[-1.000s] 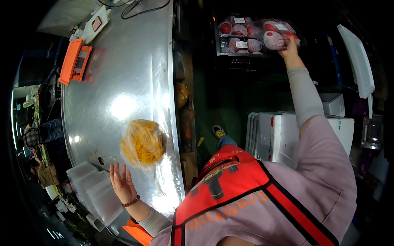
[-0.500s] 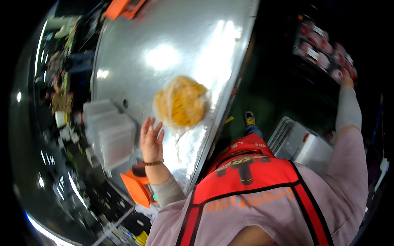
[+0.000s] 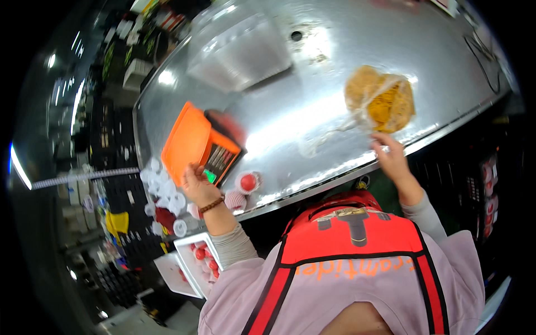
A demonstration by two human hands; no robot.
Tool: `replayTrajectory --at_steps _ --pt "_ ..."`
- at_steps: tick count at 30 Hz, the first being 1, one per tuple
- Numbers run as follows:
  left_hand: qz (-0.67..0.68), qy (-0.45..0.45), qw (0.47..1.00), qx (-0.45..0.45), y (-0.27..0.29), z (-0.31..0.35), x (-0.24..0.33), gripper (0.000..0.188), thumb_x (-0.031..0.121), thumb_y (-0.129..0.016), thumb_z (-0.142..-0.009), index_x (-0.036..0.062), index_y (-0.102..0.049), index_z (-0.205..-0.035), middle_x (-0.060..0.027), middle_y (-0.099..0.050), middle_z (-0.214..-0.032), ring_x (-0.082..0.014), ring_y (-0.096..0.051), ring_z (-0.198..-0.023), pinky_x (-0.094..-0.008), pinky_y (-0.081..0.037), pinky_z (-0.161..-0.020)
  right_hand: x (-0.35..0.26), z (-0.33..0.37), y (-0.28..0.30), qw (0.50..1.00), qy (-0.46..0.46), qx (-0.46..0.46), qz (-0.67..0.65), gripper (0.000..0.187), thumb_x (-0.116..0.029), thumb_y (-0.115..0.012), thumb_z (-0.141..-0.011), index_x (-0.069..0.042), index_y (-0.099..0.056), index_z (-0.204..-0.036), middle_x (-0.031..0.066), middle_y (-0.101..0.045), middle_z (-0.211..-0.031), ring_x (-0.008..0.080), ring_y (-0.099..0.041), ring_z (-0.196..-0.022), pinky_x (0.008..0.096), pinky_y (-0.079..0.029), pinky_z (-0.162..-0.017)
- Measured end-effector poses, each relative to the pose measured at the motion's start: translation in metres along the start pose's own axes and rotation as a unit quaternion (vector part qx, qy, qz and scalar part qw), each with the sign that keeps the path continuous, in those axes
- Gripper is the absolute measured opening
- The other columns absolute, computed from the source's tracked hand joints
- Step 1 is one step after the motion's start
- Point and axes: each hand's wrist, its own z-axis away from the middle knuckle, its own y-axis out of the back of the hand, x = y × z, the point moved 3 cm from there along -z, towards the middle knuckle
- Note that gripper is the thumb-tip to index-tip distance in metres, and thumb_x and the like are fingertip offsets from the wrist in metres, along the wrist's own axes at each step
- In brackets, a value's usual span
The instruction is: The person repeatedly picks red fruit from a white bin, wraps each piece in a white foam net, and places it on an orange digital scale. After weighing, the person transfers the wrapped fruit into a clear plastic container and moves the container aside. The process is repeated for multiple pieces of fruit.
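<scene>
My left hand point(image 3: 201, 187), a beaded bracelet at its wrist, hangs by the near edge of an orange scale point(image 3: 187, 142) with a dark display side. Its fingers are loosely bent and hold nothing I can see. Just right of it, a red round fruit point(image 3: 248, 181) sits in a pale foam net, beside another netted fruit point(image 3: 235, 200). My right hand point(image 3: 392, 159) is over the table's near edge, fingers apart and empty. Right beyond its fingertips lies a clear plastic bag point(image 3: 379, 100) filled with yellow-orange pieces, its loose end trailing left.
Stacked clear plastic containers point(image 3: 243, 50) stand farther back on the metal table point(image 3: 324, 162). White foam nets point(image 3: 162, 181) pile up left of the scale. Below them is a white foam box point(image 3: 187, 254) of red fruit. A black cable point(image 3: 477, 61) lies at far right.
My view has turned left. My right hand has come back from the packed red fruit at the right to beside the bag. My left hand is now at the scale.
</scene>
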Motion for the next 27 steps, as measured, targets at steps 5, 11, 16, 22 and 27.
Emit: replayTrajectory --at_steps 5,11,16,22,27 --pt "-0.160 -0.047 0.977 0.130 0.192 -0.041 0.013 0.013 0.016 -0.060 -0.089 0.0058 -0.059 -0.097 -0.0017 -0.063 -0.086 -0.0083 -0.056 -0.075 -0.0202 -0.041 -0.065 -0.072 0.003 -0.180 0.956 0.144 -0.252 0.042 0.036 -0.013 -0.067 -0.077 -0.003 -0.059 -0.111 0.0138 -0.061 -0.103 0.0270 -0.060 -0.094 0.0347 -0.048 -0.081" --pt "-0.363 -0.018 0.932 0.011 0.290 -0.029 -0.033 0.048 0.009 -0.071 -0.079 0.0035 -0.050 -0.122 -0.0075 -0.053 -0.117 -0.0165 -0.052 -0.103 -0.0313 -0.045 -0.083 -0.112 0.032 -0.326 0.915 0.222 -0.298 0.153 0.069 -0.021 -0.076 -0.066 -0.008 -0.047 -0.128 0.0175 -0.045 -0.131 0.0364 -0.043 -0.120 0.0418 -0.039 -0.098" --pt "-0.456 -0.139 0.857 -0.196 0.260 -0.037 -0.037 0.072 0.017 -0.077 -0.066 -0.0002 -0.043 -0.127 -0.0228 -0.045 -0.127 -0.0389 -0.045 -0.116 -0.0440 -0.038 -0.098 -0.135 0.044 -0.364 0.885 0.248 -0.275 0.283 0.080 -0.025 -0.080 -0.060 -0.010 -0.046 -0.130 0.0188 -0.039 -0.137 0.0385 -0.036 -0.128 0.0467 -0.031 -0.105" --pt "-0.556 -0.077 0.793 -0.236 0.228 -0.042 -0.069 0.071 0.023 -0.077 -0.064 0.0096 -0.046 -0.126 -0.0238 -0.044 -0.128 -0.0409 -0.046 -0.115 -0.0451 -0.040 -0.096 -0.161 0.069 -0.411 0.775 0.334 -0.395 0.362 0.074 -0.030 -0.078 -0.062 -0.018 -0.048 -0.129 0.0140 -0.054 -0.120 0.0321 -0.051 -0.114 0.0634 -0.020 -0.105" --pt "-0.533 -0.094 0.806 -0.242 0.238 -0.046 -0.078 0.071 0.021 -0.077 -0.061 0.0108 -0.049 -0.125 -0.0240 -0.044 -0.127 -0.0413 -0.046 -0.115 -0.0475 -0.041 -0.095 -0.163 0.060 -0.428 0.735 0.346 -0.447 0.374 0.070 -0.030 -0.077 -0.061 -0.020 -0.051 -0.125 0.0109 -0.058 -0.105 0.0281 -0.059 -0.100 0.0640 -0.020 -0.105"
